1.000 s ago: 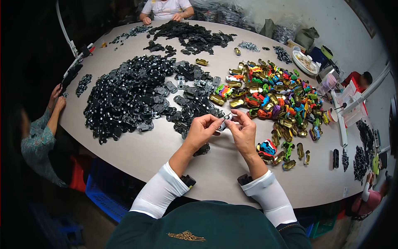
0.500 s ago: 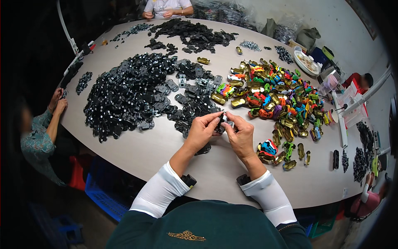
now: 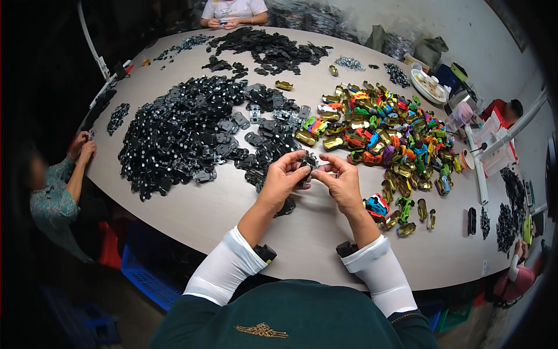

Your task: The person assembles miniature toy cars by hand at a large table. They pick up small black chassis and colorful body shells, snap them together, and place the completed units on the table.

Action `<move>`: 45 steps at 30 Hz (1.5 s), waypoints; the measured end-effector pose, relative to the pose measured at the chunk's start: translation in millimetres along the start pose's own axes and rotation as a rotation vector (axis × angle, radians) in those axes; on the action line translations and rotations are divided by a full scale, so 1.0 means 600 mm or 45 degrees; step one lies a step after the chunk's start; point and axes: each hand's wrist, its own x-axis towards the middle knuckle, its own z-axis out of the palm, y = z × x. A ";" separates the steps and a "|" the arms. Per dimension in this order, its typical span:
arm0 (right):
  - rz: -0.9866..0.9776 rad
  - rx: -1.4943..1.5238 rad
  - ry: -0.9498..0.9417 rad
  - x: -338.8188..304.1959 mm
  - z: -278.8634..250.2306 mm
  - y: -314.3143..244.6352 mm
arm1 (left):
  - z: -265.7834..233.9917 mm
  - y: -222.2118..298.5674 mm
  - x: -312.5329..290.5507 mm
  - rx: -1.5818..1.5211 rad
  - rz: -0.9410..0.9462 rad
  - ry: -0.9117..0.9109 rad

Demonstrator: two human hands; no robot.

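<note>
Above the near edge of a large round table (image 3: 232,215), a worker's left hand (image 3: 283,177) and right hand (image 3: 343,181) met fingertip to fingertip, both pinching a small black toy-car chassis (image 3: 308,166) held between them just over the tabletop. White sleeves covered both forearms. Just right of the hands, a few loose toy car bodies (image 3: 381,206), one blue and red, lay on the table. Beyond the hands and to the left, a broad heap of black chassis parts (image 3: 180,134) spread across the table's middle; beyond and to the right sat a pile of coloured and gold car shells (image 3: 389,136). At the table's left edge a second person's hands (image 3: 81,148) rested together. At the far edge, past another dark pile of parts (image 3: 267,49), a third person (image 3: 232,11) in white worked with both hands.
</note>
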 end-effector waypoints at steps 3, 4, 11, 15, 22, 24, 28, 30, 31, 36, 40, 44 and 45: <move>0.458 0.122 -0.169 -0.004 -0.012 -0.047 | -0.012 0.016 -0.004 -0.071 -0.184 0.024; 0.523 0.254 -0.207 -0.003 -0.017 -0.047 | -0.015 0.017 -0.003 -0.080 -0.187 0.032; 0.598 0.494 -0.371 -0.004 -0.019 -0.044 | 0.002 0.031 -0.011 -0.119 -0.261 0.014; 0.520 0.306 -0.352 -0.004 -0.018 -0.041 | -0.007 0.013 -0.005 -0.080 -0.255 -0.044; 0.614 0.199 -0.398 -0.010 -0.010 -0.060 | -0.011 0.004 -0.005 -0.059 -0.250 -0.089; 0.606 0.214 -0.402 -0.011 -0.011 -0.054 | -0.012 0.002 -0.005 -0.032 -0.253 -0.099; 0.599 0.221 -0.379 -0.012 -0.006 -0.044 | -0.009 -0.004 -0.007 -0.012 -0.208 -0.087; 0.611 0.275 -0.381 -0.012 -0.005 -0.043 | -0.008 -0.004 -0.008 0.020 -0.196 -0.074; 0.617 0.301 -0.382 -0.011 -0.004 -0.043 | -0.007 -0.002 -0.008 0.036 -0.189 -0.068; 0.523 0.304 -0.342 -0.013 -0.001 -0.029 | 0.001 -0.002 -0.007 0.397 0.057 0.037; 0.575 0.504 -0.332 -0.010 0.000 -0.032 | -0.004 -0.007 -0.002 0.430 0.159 0.091; 0.633 0.690 -0.348 -0.010 0.002 -0.043 | -0.006 -0.015 0.002 0.476 0.261 0.149; 0.636 0.689 -0.345 -0.010 0.003 -0.041 | -0.005 -0.016 0.002 0.545 0.298 0.174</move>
